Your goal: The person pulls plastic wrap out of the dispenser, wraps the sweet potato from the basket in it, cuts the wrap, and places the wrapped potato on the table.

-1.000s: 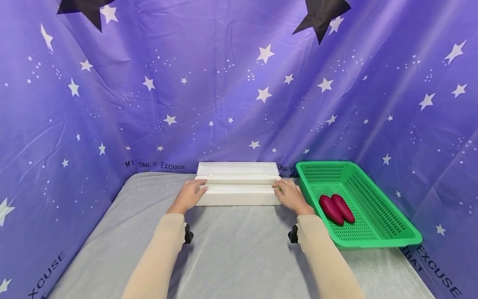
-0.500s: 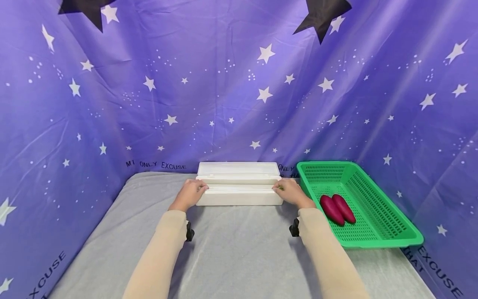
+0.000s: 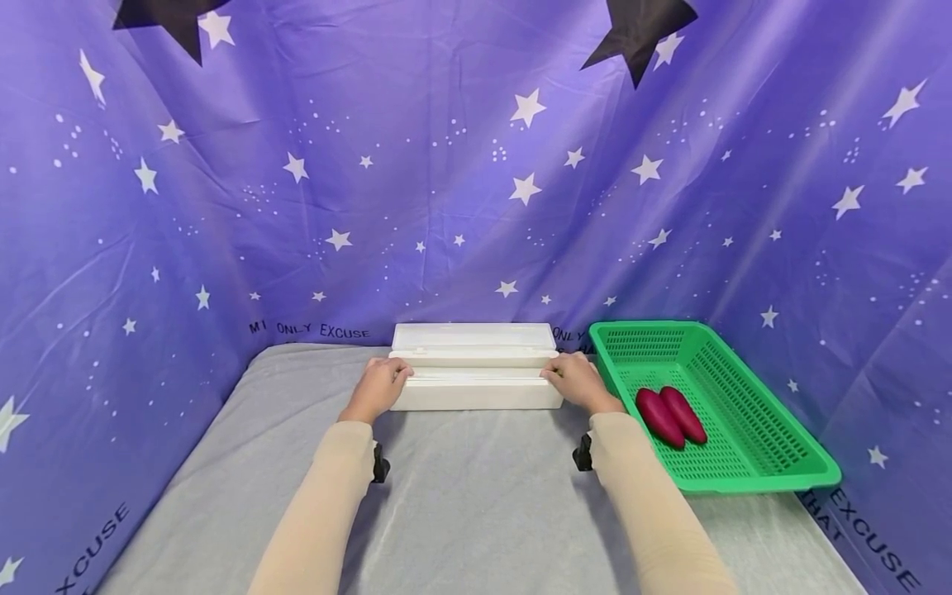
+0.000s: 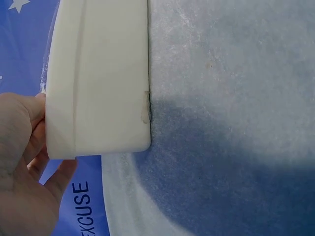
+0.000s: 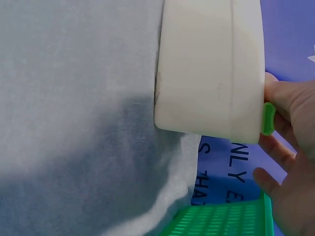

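A long white plastic-wrap dispenser box (image 3: 476, 398) lies at the back of the table with its lid (image 3: 473, 335) raised behind it. At its left end my left hand (image 3: 375, 387) pinches the edge of the plastic wrap, thumb and forefinger together at the top front edge. My right hand (image 3: 578, 383) does the same at the right end. Clear plastic wrap (image 4: 45, 73) peeks past the box edge in the left wrist view. Beside my right fingers a green slide cutter (image 5: 268, 119) sticks out from the box edge. The inside of the box is mostly hidden.
To the right stands a green slotted basket (image 3: 751, 484), its side close to my right forearm. Two purple sweet potatoes (image 3: 659, 418) lie in it. A grey cloth (image 3: 476, 496) covers the table, and a purple star-printed curtain (image 3: 446, 190) hangs behind and at both sides.
My thumbs and forefingers, apart at the box ends a second ago, have closed into a pinch on both sides. The box and the basket stay in place.
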A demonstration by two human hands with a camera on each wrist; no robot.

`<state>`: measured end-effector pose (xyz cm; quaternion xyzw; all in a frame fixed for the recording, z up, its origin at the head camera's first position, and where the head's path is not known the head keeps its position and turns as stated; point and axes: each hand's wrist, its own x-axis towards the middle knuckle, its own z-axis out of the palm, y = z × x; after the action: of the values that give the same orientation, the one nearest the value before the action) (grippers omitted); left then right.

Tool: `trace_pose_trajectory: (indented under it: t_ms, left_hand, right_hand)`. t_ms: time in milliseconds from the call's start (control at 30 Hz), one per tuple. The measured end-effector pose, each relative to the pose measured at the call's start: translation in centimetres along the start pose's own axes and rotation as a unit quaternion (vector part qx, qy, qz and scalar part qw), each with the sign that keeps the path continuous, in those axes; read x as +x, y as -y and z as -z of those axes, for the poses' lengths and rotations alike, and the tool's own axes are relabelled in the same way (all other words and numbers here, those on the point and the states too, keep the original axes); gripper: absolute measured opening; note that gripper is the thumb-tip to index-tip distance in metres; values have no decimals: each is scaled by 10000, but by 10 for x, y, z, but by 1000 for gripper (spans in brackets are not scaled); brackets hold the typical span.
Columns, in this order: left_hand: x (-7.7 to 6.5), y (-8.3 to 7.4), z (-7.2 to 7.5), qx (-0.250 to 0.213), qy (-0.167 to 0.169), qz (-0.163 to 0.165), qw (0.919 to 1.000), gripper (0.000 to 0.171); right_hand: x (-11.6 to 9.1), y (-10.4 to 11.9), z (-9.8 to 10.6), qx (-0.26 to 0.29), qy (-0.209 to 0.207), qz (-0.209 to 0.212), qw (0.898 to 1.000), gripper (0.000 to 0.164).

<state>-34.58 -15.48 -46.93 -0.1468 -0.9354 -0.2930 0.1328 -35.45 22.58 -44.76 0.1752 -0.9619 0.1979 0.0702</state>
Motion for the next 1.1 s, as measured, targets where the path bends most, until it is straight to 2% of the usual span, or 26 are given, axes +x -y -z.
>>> trace_pose_trajectory:
  t_ms: [200,400,600,867,1100]
  left_hand:
    - [1,-2,-1,-42,-45,87,9999,17]
    - [1,-3,0,-145,-36,156,9998,18]
    - [1,-1,0,-211,-78,137,9997,17]
    - [2,2,-3,-293,-64,285,9991,20]
    - [4,2,-1,-487,-45,453,9978,22]
  right_hand:
    - [1,4,-1,-194,-23,10,9998,23]
    - [2,4,6,123,211,146,9996,28]
    - [3,2,10,356,435,205,9982,19]
    - [7,4,5,-70,276,19,9996,18]
    - [6,3,-3,164,36,147,9998,24]
